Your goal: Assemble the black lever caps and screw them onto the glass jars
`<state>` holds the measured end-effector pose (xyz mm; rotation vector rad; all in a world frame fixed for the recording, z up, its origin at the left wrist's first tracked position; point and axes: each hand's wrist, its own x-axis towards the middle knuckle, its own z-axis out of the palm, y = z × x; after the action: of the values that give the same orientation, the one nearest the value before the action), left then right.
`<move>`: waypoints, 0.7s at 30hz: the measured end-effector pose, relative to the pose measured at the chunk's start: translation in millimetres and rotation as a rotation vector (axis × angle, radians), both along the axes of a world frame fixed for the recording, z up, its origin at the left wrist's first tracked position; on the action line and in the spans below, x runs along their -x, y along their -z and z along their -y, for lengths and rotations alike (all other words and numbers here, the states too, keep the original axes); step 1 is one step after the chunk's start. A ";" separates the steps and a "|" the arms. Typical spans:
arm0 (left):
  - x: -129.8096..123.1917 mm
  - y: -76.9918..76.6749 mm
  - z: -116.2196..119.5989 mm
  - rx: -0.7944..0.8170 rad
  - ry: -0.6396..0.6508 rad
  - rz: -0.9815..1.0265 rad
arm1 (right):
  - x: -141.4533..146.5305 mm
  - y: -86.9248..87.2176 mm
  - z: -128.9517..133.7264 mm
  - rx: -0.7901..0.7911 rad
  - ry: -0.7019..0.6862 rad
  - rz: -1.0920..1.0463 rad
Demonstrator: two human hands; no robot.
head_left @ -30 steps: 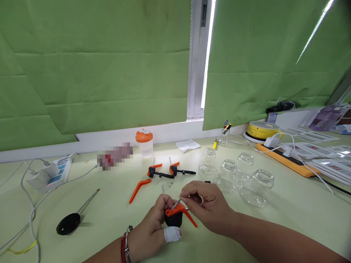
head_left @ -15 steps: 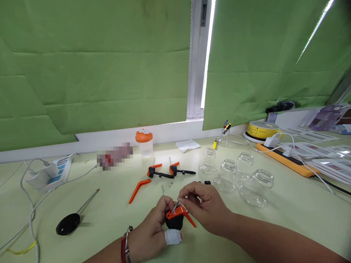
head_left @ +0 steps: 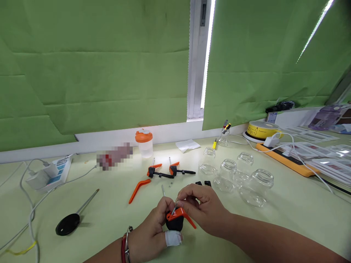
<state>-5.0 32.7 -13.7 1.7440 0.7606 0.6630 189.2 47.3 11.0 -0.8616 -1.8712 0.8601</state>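
Note:
Near the front middle of the table, my left hand (head_left: 153, 228) is closed around a round black part (head_left: 174, 223), its taped thumb below it. An orange lever (head_left: 179, 213) lies across the top of that part and points down to the right. A thin metal rod (head_left: 163, 190) sticks up past my left fingers. My right hand (head_left: 204, 208) pinches a small metal pin (head_left: 174, 208) by its upper end, over the orange lever. Beyond my hands lie two orange-and-black assemblies (head_left: 161, 175) (head_left: 182, 171) and a loose orange lever (head_left: 139, 190).
Several glass jars (head_left: 225, 177) stand to the right. Small black pieces (head_left: 207, 183) and tiny nuts (head_left: 170, 184) lie beyond my hands. A black disc with a rod (head_left: 68, 224) and a power strip (head_left: 59, 173) are at the left, an orange-lidded cup (head_left: 144, 144) behind.
My right hand has shifted slightly left and down, with the pin's top now closer to my left fingers. More of the small black pieces shows behind it. My left hand has barely moved.

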 end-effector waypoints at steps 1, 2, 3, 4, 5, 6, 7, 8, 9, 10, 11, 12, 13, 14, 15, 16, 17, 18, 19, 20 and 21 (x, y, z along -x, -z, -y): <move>-0.5 -0.9 0.3 0.015 0.003 0.009 | 0.1 0.1 -0.2 -0.002 -0.003 0.002; -1.0 -1.7 0.7 0.029 0.004 0.018 | 0.1 0.2 -0.4 -0.006 -0.007 0.004; -1.5 -2.4 1.0 0.039 0.003 0.023 | 0.1 0.3 -0.7 -0.010 -0.010 0.006; -2.0 -2.9 1.1 0.047 0.004 0.024 | 0.0 0.4 -1.0 -0.014 -0.013 0.009; -2.3 -3.2 1.1 0.052 0.005 0.021 | 0.0 0.5 -1.3 -0.019 -0.017 0.010; -2.4 -3.3 1.0 0.050 0.009 0.015 | -0.1 0.5 -1.4 -0.025 -0.021 0.009; -2.4 -3.1 0.7 0.043 0.012 0.007 | -0.2 0.5 -1.5 -0.030 -0.026 0.008; -2.2 -2.9 0.2 0.030 0.015 -0.002 | -0.2 0.5 -1.6 -0.034 -0.031 0.007; -1.9 -2.6 -0.3 0.013 0.017 -0.011 | -0.2 0.4 -1.5 -0.035 -0.037 0.004; -1.5 -2.3 -0.8 -0.004 0.018 -0.019 | -0.1 0.2 -1.3 -0.036 -0.044 0.003; -1.0 -2.1 -1.2 -0.018 0.020 -0.027 | 0.0 0.0 -1.1 -0.031 -0.051 0.002; -0.5 -1.9 -1.4 -0.025 0.021 -0.033 | 0.1 -0.1 -0.8 -0.021 -0.057 0.000; -0.1 -1.7 -1.5 -0.025 0.022 -0.036 | 0.3 -0.2 -0.4 -0.011 -0.065 -0.001; 0.1 -1.6 -1.4 -0.023 0.023 -0.036 | 0.5 -0.1 -0.1 -0.001 -0.070 -0.001; 0.1 -1.5 -1.1 -0.021 0.022 -0.032 | 0.7 0.0 0.3 0.005 -0.075 0.001; 0.0 -1.5 -0.9 -0.025 0.021 -0.025 | 0.9 0.3 0.6 0.008 -0.080 0.003; -0.3 -1.4 -0.6 -0.030 0.022 -0.016 | 1.1 0.7 1.0 0.007 -0.084 0.006; -0.7 -1.3 -0.3 -0.036 0.027 -0.002 | 1.3 1.0 1.3 0.002 -0.093 0.009; -1.1 -1.3 -0.2 -0.040 0.035 0.014 | 1.4 1.2 1.6 -0.002 -0.103 0.012; -1.5 -1.2 -0.3 -0.044 0.045 0.031 | 1.6 1.2 1.8 -0.009 -0.114 0.013; -1.8 -1.2 -0.4 -0.045 0.057 0.045 | 1.7 1.0 2.0 -0.022 -0.127 0.022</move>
<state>-3.2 33.1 -12.4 1.7790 0.6680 0.6826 187.4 45.3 10.0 -0.7483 -1.9673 0.9091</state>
